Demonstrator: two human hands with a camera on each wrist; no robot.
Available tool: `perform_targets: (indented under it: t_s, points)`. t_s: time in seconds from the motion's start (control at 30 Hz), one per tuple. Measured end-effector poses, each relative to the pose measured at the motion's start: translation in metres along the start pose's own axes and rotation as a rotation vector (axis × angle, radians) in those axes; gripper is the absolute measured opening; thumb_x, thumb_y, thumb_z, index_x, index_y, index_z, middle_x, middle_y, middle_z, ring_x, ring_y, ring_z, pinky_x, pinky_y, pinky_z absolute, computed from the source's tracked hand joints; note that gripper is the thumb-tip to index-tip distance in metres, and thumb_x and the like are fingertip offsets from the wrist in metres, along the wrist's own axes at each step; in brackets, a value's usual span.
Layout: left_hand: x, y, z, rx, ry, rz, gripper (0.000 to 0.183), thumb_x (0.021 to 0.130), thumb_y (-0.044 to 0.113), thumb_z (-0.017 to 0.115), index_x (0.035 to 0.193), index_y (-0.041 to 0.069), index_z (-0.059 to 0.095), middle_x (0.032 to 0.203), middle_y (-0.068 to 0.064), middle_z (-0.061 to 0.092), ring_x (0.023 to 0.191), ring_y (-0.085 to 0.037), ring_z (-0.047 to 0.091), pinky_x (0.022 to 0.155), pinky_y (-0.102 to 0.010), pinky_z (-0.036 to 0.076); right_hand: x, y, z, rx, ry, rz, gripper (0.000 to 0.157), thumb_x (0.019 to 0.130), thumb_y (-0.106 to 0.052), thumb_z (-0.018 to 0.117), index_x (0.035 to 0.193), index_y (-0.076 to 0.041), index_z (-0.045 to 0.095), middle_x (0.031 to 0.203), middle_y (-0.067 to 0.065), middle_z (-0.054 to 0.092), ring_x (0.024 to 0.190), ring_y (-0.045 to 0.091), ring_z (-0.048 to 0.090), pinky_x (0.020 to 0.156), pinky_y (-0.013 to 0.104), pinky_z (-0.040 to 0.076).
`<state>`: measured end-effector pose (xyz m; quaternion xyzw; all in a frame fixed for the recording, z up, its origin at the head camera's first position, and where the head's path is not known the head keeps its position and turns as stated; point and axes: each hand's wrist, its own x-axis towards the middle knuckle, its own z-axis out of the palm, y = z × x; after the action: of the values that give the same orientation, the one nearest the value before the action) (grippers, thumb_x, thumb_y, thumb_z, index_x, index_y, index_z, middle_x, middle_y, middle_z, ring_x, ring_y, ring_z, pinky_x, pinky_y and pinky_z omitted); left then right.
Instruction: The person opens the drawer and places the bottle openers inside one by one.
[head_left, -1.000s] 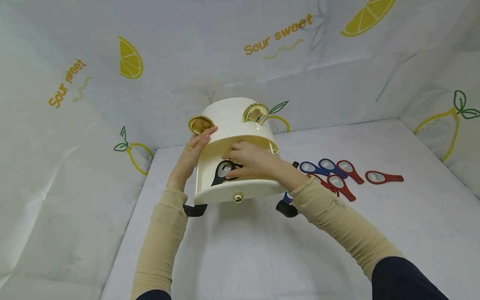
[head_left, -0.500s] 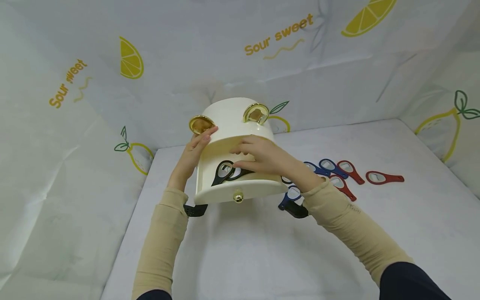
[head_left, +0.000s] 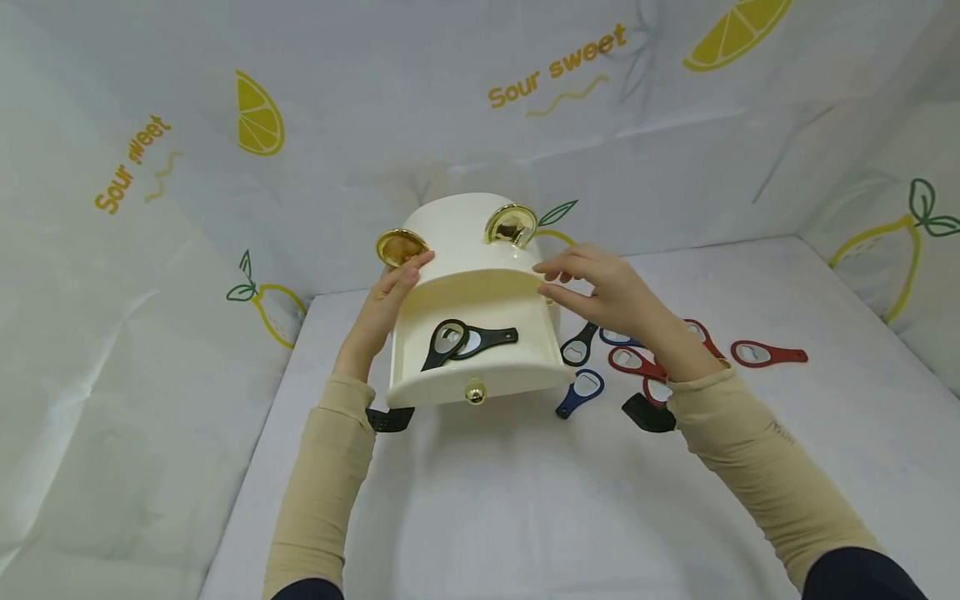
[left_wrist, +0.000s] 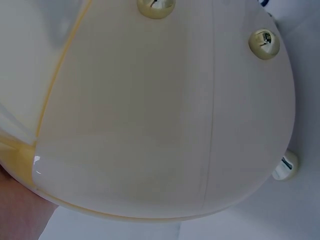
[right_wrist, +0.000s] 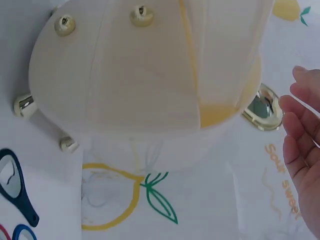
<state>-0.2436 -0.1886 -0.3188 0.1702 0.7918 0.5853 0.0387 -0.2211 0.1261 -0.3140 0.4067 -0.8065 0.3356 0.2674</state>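
A cream drawer box (head_left: 468, 229) with two gold ear-shaped pieces on top stands tilted, raised at the front, its drawer (head_left: 431, 390) pulled out. Inside the drawer lie two black magnifying glasses, one (head_left: 431, 354) partly over the other (head_left: 495, 337). My left hand (head_left: 375, 321) rests against the box's upper left side, fingertips below the left gold ear (head_left: 400, 247). My right hand (head_left: 615, 292) hovers at the box's right, fingers loosely bent, holding nothing. In the right wrist view its fingers (right_wrist: 300, 117) appear near a gold ear (right_wrist: 264, 107).
On the white table (head_left: 480, 508), right of the box, lie a black magnifying glass (head_left: 577, 346), a blue one (head_left: 581, 393) and several red and blue ones, some behind my right arm. One red magnifying glass (head_left: 765, 354) lies farther right. A lemon-print cloth (head_left: 375, 100) hangs behind.
My right hand has lifted out of the drawer and moved right, leaving the two black magnifying glasses inside uncovered. The left hand and the box stay in place.
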Motion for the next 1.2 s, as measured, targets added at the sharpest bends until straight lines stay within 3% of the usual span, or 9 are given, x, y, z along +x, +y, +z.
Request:
perform_targets:
  t_s: [0.13, 0.33, 0.63, 0.93, 1.2]
  points:
    - [0.000, 0.000, 0.000, 0.002, -0.004, -0.005, 0.041, 0.101, 0.030, 0.038, 0.139, 0.018, 0.046, 0.151, -0.001, 0.032, 0.143, -0.018, 0.016, 0.115, -0.047, 0.013, -0.019, 0.013, -0.008, -0.032, 0.013, 0.057, 0.031, 0.073, -0.002, 0.075, 0.103, -0.005, 0.069, 0.091, 0.008, 0.066, 0.082, 0.017, 0.058, 0.070, 0.020, 0.043]
    - [-0.001, 0.000, 0.000, 0.003, -0.005, -0.015, 0.041, 0.101, 0.031, 0.038, 0.139, 0.018, 0.045, 0.151, 0.001, 0.033, 0.142, -0.016, 0.016, 0.115, -0.046, 0.013, -0.053, 0.027, -0.005, -0.063, -0.042, 0.148, 0.032, 0.074, -0.001, 0.073, 0.105, -0.005, 0.068, 0.092, 0.007, 0.068, 0.081, 0.017, 0.057, 0.069, 0.027, 0.046]
    - [-0.001, 0.000, 0.000, 0.004, -0.002, -0.006, 0.040, 0.101, 0.030, 0.037, 0.139, 0.019, 0.045, 0.151, -0.001, 0.033, 0.143, -0.017, 0.015, 0.115, -0.047, 0.012, -0.105, 0.045, 0.018, -0.001, -0.322, 0.471, 0.035, 0.085, -0.021, 0.068, 0.116, -0.006, 0.063, 0.105, 0.010, 0.064, 0.094, 0.025, 0.057, 0.076, 0.044, 0.051]
    - [-0.001, 0.000, 0.000, 0.008, -0.004, -0.006, 0.041, 0.101, 0.029, 0.037, 0.139, 0.018, 0.045, 0.151, -0.001, 0.033, 0.142, -0.017, 0.016, 0.115, -0.047, 0.012, -0.123, 0.051, 0.036, 0.048, -0.462, 0.576, 0.044, 0.084, -0.026, 0.069, 0.118, 0.000, 0.060, 0.112, 0.016, 0.063, 0.098, 0.030, 0.058, 0.079, 0.045, 0.051]
    - [0.000, 0.001, 0.000, 0.006, -0.005, 0.005, 0.041, 0.101, 0.027, 0.036, 0.139, 0.015, 0.044, 0.151, -0.001, 0.033, 0.142, -0.016, 0.017, 0.115, -0.045, 0.013, -0.128, 0.054, 0.051, -0.009, -0.552, 0.624, 0.056, 0.077, -0.029, 0.075, 0.123, -0.002, 0.057, 0.113, 0.015, 0.063, 0.103, 0.031, 0.058, 0.086, 0.048, 0.049]
